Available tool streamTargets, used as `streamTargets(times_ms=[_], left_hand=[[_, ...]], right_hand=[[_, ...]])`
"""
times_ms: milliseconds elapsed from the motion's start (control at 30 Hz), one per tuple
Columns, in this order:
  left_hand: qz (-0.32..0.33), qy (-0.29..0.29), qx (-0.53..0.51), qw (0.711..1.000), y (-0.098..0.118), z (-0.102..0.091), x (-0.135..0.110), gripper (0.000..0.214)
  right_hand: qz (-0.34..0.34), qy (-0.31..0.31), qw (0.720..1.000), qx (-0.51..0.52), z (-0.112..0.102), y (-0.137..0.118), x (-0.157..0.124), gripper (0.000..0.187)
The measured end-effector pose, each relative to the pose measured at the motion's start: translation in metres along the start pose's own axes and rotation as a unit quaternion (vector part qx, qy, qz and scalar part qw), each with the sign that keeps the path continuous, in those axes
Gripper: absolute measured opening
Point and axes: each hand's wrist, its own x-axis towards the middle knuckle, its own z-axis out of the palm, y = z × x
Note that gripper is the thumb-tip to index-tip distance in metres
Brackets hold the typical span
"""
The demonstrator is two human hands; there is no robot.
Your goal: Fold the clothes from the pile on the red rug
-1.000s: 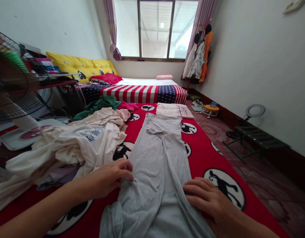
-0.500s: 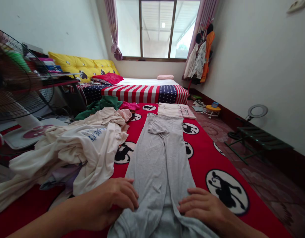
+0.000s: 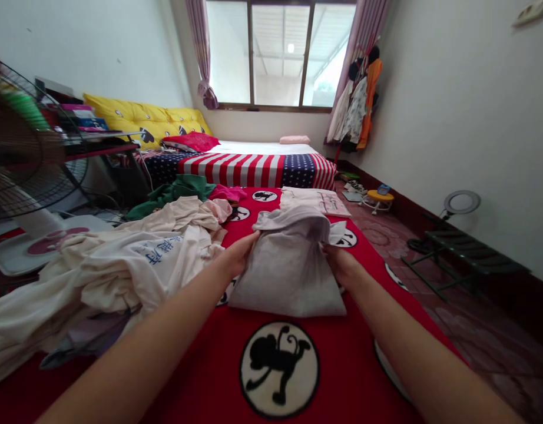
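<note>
Left hand, right hand pinch grey trousers by folded sides, mid red mat. Risk: loose top layer slips, fold spills.

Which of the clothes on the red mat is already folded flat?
The cream garment beyond the grey one in both hands; the left pile lies crumpled.

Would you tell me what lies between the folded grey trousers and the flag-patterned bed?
In the head view, a flat folded cream garment lies on the red blanket between the grey trousers and the bed.
</note>
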Motion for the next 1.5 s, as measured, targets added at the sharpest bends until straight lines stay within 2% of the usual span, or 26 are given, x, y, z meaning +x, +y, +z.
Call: streamTargets(times_ms=[67, 100, 167, 233, 333, 433, 500, 600, 667, 700, 733, 800, 867, 900, 933, 1000, 1100, 1200, 1333, 1400, 1500], left_hand=[[-0.037, 0.012, -0.034, 0.999, -0.009, -0.006, 0.02, 0.038], [-0.043, 0.005, -0.037, 0.998, -0.013, -0.009, 0.024, 0.043], [-0.044, -0.018, -0.032, 0.998, -0.019, -0.016, 0.024, 0.043], [-0.051, -0.028, -0.012, 0.998, -0.022, -0.021, 0.021, 0.037], [-0.029, -0.036, 0.024, 0.999, -0.024, -0.024, 0.019, 0.033], [0.029, -0.05, 0.056, 0.997, -0.028, -0.026, 0.021, 0.042], [0.047, -0.066, 0.077, 0.994, -0.029, -0.027, 0.021, 0.05], [0.06, -0.095, 0.114, 0.987, -0.03, -0.028, 0.019, 0.057], [0.08, -0.101, 0.147, 0.981, -0.03, -0.027, 0.017, 0.062], [0.095, -0.095, 0.17, 0.976, -0.03, -0.026, 0.017, 0.065], [0.114, -0.081, 0.197, 0.97, -0.031, -0.025, 0.017, 0.068], [0.164, -0.046, 0.26, 0.95, -0.035, -0.021, 0.019, 0.071], [0.217, -0.014, 0.327, 0.92, -0.04, -0.017, 0.022, 0.072], [0.239, 0.0, 0.356, 0.903, -0.043, -0.014, 0.024, 0.073], [0.256, 0.014, 0.382, 0.888, -0.046, -0.012, 0.025, 0.074], [0.276, 0.038, 0.419, 0.864, -0.05, -0.009, 0.027, 0.076], [0.3, 0.048, 0.442, 0.844, -0.055, -0.008, 0.027, 0.074], [0.321, 0.037, 0.45, 0.832, -0.057, -0.008, 0.026, 0.072], [0.345, 0.026, 0.464, 0.815, -0.055, -0.005, 0.022, 0.065], [0.351, 0.023, 0.484, 0.801, -0.054, -0.002, 0.02, 0.056], [0.345, 0.021, 0.513, 0.786, -0.053, 0.002, 0.017, 0.051]], right_hand=[[0.095, -0.006, 0.989, 0.115, 0.009, 0.014, 0.014, 0.021], [0.148, -0.004, 0.972, 0.183, 0.012, 0.02, 0.016, 0.018], [0.231, 0.005, 0.927, 0.294, 0.013, 0.029, 0.014, 0.012], [0.27, 0.009, 0.9, 0.342, 0.013, 0.033, 0.01, 0.019], [0.26, 0.013, 0.907, 0.331, 0.013, 0.033, 0.006, 0.034], [0.242, 0.016, 0.916, 0.319, 0.011, 0.029, 0.004, 0.046], [0.245, -0.014, 0.921, 0.304, 0.005, 0.026, 0.002, 0.052], [0.252, -0.1, 0.925, 0.265, -0.01, 0.025, 0.0, 0.059], [0.236, -0.159, 0.936, 0.207, -0.02, 0.027, -0.001, 0.053], [0.221, -0.168, 0.948, 0.158, -0.024, 0.028, -0.001, 0.044], [0.2, -0.153, 0.964, 0.09, -0.027, 0.028, -0.001, 0.036], [0.144, -0.044, 0.986, -0.077, -0.027, 0.025, 0.001, 0.03], [0.06, 0.08, 0.976, -0.192, -0.021, 0.015, 0.005, 0.028], [0.015, 0.111, 0.972, -0.207, -0.014, 0.009, 0.009, 0.026], [-0.029, 0.111, 0.973, -0.198, -0.006, 0.001, 0.013, 0.023], [-0.105, 0.05, 0.982, -0.149, 0.015, -0.014, 0.025, 0.019], [-0.164, -0.04, 0.977, -0.127, 0.049, -0.033, 0.047, 0.031], [-0.181, -0.055, 0.967, -0.171, 0.073, -0.041, 0.065, 0.045], [-0.191, -0.102, 0.95, -0.225, 0.078, -0.037, 0.078, 0.055], [-0.183, -0.123, 0.947, -0.233, 0.073, -0.032, 0.08, 0.049], [-0.171, -0.123, 0.952, -0.221, 0.065, -0.026, 0.083, 0.03]])
